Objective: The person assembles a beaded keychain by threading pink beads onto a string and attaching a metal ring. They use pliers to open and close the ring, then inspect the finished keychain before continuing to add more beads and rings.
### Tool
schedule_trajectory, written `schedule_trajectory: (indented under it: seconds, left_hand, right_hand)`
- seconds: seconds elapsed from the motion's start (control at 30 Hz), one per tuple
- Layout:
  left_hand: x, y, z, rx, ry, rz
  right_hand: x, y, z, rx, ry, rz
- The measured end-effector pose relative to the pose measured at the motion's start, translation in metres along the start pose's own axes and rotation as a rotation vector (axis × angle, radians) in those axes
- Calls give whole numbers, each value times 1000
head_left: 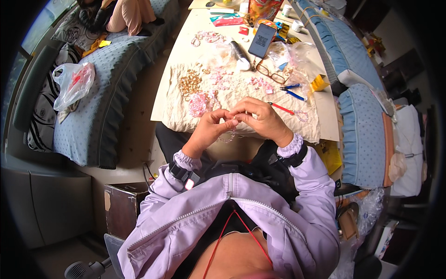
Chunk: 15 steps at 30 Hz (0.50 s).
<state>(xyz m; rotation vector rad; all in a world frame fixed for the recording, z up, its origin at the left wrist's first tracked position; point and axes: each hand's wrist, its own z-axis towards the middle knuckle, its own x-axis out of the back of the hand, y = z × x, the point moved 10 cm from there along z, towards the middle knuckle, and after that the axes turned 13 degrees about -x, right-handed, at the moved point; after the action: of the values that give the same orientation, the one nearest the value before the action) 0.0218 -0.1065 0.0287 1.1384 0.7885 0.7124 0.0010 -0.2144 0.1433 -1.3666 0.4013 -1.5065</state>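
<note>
Fingertips together over the near edge of the table, my left hand and my right hand both pinch a small string of pale beads. Its loop hangs below the fingers, and the part between the fingertips is hidden. Just beyond my left hand lies a heap of pink beads, with gold rings behind it. Beside my right hand rest a red pen-like tool and another loop of beads. Blue-handled pliers lie further right.
A cream cloth covers the near tabletop. Farther back are a phone, glasses, a dark bottle with a white end and clear plastic bags. Blue-covered sofas flank the table; a person sits on the left one.
</note>
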Motion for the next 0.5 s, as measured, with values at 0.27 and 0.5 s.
schedule_trajectory:
  seconds: [0.27, 0.5]
  left_hand:
    - [8, -15, -1, -26, 126, -104]
    - [5, -29, 3, -17, 127, 10]
  right_hand:
    - [-10, 32, -4, -246, -8, 111]
    - [-15, 56, -5, -372, 98, 8]
